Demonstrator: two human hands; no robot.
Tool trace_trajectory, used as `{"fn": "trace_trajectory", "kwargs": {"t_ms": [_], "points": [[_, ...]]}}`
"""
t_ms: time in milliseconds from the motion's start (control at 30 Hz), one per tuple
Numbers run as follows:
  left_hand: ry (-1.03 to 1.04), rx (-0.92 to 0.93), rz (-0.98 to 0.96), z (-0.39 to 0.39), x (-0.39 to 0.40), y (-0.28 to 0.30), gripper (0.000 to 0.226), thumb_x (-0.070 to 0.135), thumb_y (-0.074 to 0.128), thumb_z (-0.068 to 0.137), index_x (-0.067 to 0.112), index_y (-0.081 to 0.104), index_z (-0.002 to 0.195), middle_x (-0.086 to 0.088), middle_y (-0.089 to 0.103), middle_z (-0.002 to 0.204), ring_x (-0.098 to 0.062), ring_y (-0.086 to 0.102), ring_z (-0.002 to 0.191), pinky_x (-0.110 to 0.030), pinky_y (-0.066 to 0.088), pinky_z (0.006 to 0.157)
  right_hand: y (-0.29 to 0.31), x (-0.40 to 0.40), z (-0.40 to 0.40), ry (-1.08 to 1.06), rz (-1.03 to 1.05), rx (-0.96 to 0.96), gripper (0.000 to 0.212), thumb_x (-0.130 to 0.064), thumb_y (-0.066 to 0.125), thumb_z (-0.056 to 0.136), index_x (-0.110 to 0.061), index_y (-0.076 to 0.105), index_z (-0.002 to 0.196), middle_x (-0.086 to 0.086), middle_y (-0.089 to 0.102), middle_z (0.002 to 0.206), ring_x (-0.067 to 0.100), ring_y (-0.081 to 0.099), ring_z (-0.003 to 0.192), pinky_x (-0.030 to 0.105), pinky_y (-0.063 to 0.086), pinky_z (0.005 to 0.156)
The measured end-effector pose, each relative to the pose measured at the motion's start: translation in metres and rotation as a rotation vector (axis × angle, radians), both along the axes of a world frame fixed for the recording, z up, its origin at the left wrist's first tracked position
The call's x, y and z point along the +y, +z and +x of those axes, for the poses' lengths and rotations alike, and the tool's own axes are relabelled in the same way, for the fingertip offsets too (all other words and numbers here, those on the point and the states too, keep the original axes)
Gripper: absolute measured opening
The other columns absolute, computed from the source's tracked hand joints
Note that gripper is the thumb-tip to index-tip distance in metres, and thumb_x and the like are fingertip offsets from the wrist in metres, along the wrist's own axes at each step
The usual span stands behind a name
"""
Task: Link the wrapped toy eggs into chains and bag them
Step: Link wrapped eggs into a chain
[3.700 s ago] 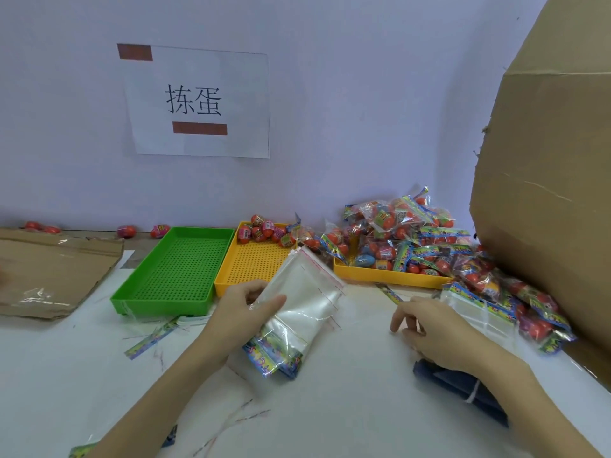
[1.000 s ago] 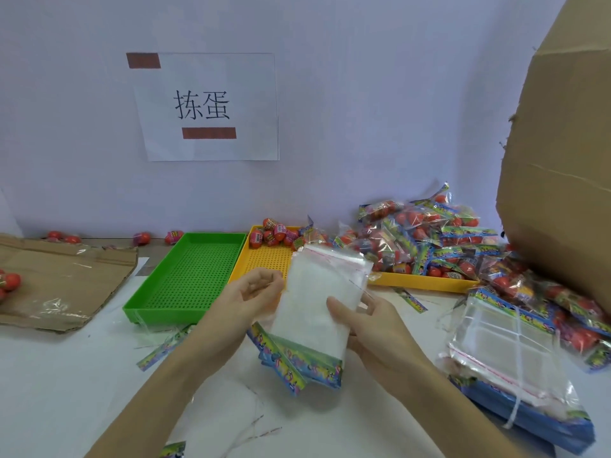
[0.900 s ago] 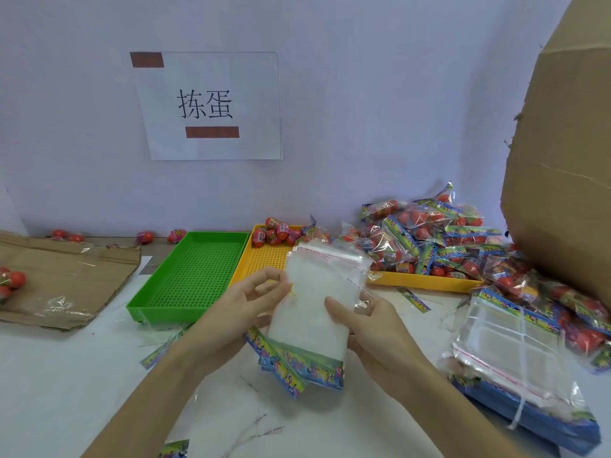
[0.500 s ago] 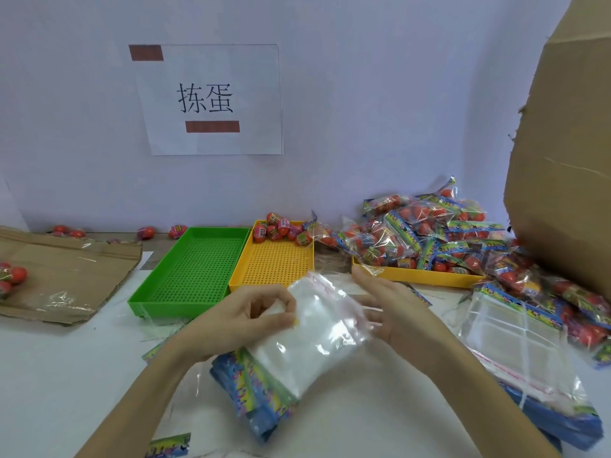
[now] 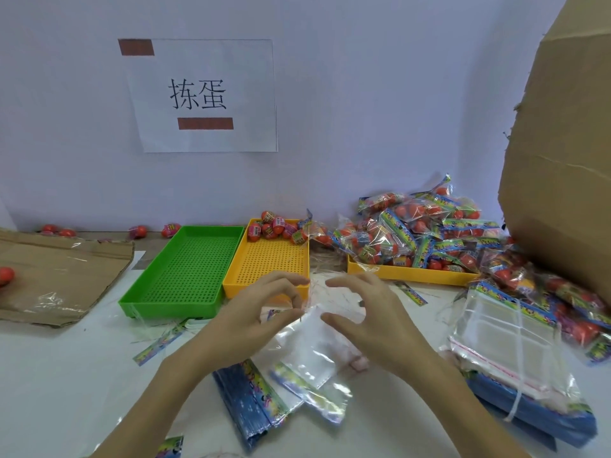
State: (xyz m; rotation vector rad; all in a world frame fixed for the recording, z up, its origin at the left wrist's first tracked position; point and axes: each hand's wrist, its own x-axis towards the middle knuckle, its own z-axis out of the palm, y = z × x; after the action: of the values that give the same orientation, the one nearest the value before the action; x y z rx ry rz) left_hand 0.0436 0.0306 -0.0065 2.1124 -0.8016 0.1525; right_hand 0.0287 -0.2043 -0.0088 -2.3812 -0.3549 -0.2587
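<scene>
Fingers (image 5: 294, 309) of the left hand (image 5: 251, 322) pinch one side of a clear bag (image 5: 310, 352) while the right hand (image 5: 373, 322) curls at the other (its grip is blurry), loose eggs (image 5: 274, 226) behind in a yellow tray (image 5: 267, 262).

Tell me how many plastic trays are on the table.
3. A green tray sits left, a yellow tray right beside it, and another yellow tray farther right, mostly buried under bagged eggs. More could be hidden.
</scene>
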Motion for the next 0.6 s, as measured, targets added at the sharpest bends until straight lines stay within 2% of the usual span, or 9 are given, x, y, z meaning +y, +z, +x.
{"fn": "trace_trajectory", "kwargs": {"t_ms": [67,167,233,300,367,433,533,600], "points": [[0.037,0.027,-0.091,-0.002,-0.005,0.000,0.007,0.022,0.068,0.098,0.016,0.067,0.094,0.005,0.063,0.125,-0.009,0.060,0.122,-0.016,0.045,0.099,0.003,0.006,-0.002,0.151,0.215,0.053,0.032,-0.035,0.081,0.086,-0.033,0.073,0.117,-0.016,0.072,0.108,0.002,0.067,0.101,0.023,0.055,0.084],[0.042,0.111,-0.174,-0.003,-0.011,-0.001,0.010,0.023,0.069,0.096,0.013,0.069,0.093,-0.004,0.064,0.110,-0.019,0.065,0.103,-0.031,0.053,0.093,0.002,0.015,-0.006,0.234,0.369,0.091,0.005,-0.025,0.078,0.091,-0.024,0.079,0.095,-0.007,0.077,0.083,0.012,0.074,0.079,0.024,0.058,0.070],[0.030,0.180,-0.207,-0.003,-0.011,-0.002,0.012,0.024,0.069,0.095,0.012,0.070,0.095,-0.003,0.066,0.102,-0.022,0.065,0.095,-0.038,0.054,0.088,-0.001,0.017,-0.007,0.220,0.392,0.063,0.004,-0.027,0.076,0.092,-0.024,0.077,0.093,-0.006,0.077,0.082,0.014,0.074,0.077,0.026,0.058,0.068],[0.015,0.261,-0.252,-0.004,-0.011,-0.002,0.012,0.026,0.071,0.096,0.014,0.071,0.096,0.003,0.066,0.091,-0.017,0.062,0.085,-0.033,0.050,0.077,0.001,0.015,-0.005,0.177,0.430,0.090,0.012,-0.034,0.077,0.091,-0.026,0.073,0.099,-0.004,0.077,0.084,0.015,0.074,0.079,0.030,0.060,0.069],[0.024,0.319,-0.283,-0.005,-0.011,-0.003,0.015,0.031,0.072,0.095,0.016,0.071,0.096,0.002,0.064,0.083,-0.015,0.057,0.080,-0.032,0.046,0.072,0.004,0.011,-0.004,0.201,0.463,0.138,0.013,-0.028,0.078,0.092,-0.020,0.073,0.100,0.000,0.077,0.086,0.017,0.075,0.079,0.031,0.060,0.069],[0.020,0.350,-0.315,-0.006,-0.014,-0.003,0.015,0.033,0.072,0.093,0.018,0.073,0.094,-0.002,0.067,0.083,-0.016,0.058,0.079,-0.034,0.047,0.074,0.006,0.009,-0.003,0.257,0.475,0.155,0.005,-0.016,0.074,0.095,-0.012,0.074,0.098,0.004,0.077,0.085,0.020,0.075,0.079,0.030,0.059,0.069],[-0.028,0.379,-0.366,-0.009,-0.019,-0.004,0.010,0.029,0.074,0.093,0.020,0.075,0.091,-0.001,0.073,0.088,-0.012,0.062,0.079,-0.024,0.051,0.076,0.007,0.008,-0.002,0.248,0.470,0.167,0.005,-0.008,0.067,0.097,-0.009,0.070,0.094,0.005,0.076,0.082,0.018,0.073,0.077,0.030,0.058,0.066],[-0.038,0.400,-0.381,-0.011,-0.022,-0.006,0.011,0.027,0.075,0.093,0.017,0.076,0.092,-0.004,0.075,0.090,-0.014,0.064,0.079,-0.023,0.053,0.076,0.009,0.007,-0.001,0.242,0.466,0.190,0.007,-0.004,0.062,0.095,-0.007,0.067,0.091,0.006,0.075,0.079,0.017,0.072,0.073,0.027,0.056,0.063]]}}
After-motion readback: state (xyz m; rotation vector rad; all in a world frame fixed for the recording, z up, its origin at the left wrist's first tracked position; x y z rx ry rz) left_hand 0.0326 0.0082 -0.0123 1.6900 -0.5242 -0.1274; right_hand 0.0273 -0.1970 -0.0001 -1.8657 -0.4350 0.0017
